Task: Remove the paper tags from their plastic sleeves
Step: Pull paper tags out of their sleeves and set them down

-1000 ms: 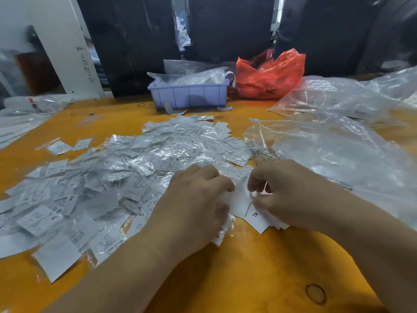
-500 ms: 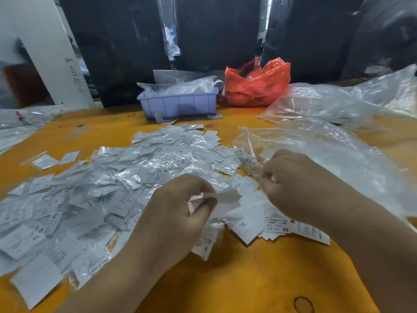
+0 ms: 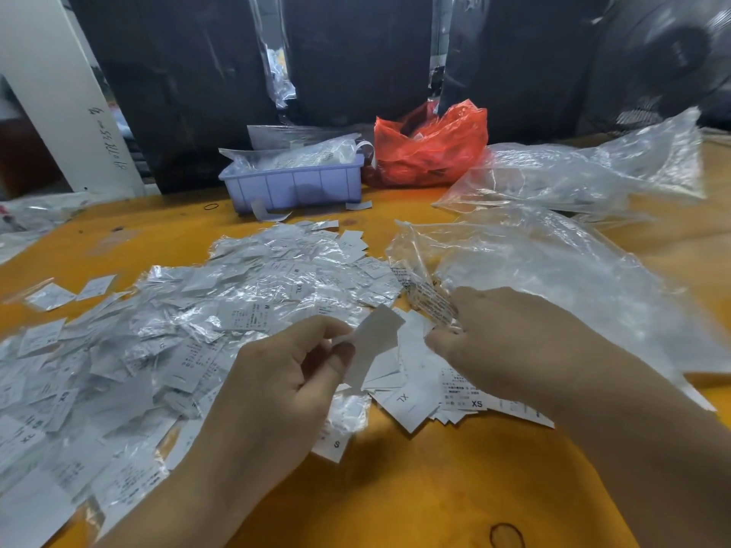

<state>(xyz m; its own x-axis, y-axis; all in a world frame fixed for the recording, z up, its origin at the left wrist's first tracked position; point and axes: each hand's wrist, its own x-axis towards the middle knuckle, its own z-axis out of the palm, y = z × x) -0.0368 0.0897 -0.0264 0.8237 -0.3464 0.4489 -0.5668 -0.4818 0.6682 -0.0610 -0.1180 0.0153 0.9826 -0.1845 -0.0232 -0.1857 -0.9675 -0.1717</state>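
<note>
My left hand (image 3: 285,385) pinches a bare white paper tag (image 3: 374,346) between thumb and fingers, lifted above the table. My right hand (image 3: 510,346) pinches a clear empty plastic sleeve (image 3: 427,298) with small printed text, raised toward the big bags. A wide heap of sleeved tags (image 3: 190,334) covers the left and middle of the orange table (image 3: 395,488). A small pile of bare paper tags (image 3: 419,397), marked XL and XS, lies between and under my hands.
Large clear plastic bags (image 3: 553,270) spread over the right side. A lilac plastic bin (image 3: 292,187) with bagged tags and a red plastic bag (image 3: 431,148) stand at the back. A rubber band (image 3: 506,535) lies near the front edge.
My hands have drawn apart: the left lifted the bare tag free, the right carried the empty sleeve up and to the right. The view tilted slightly.
</note>
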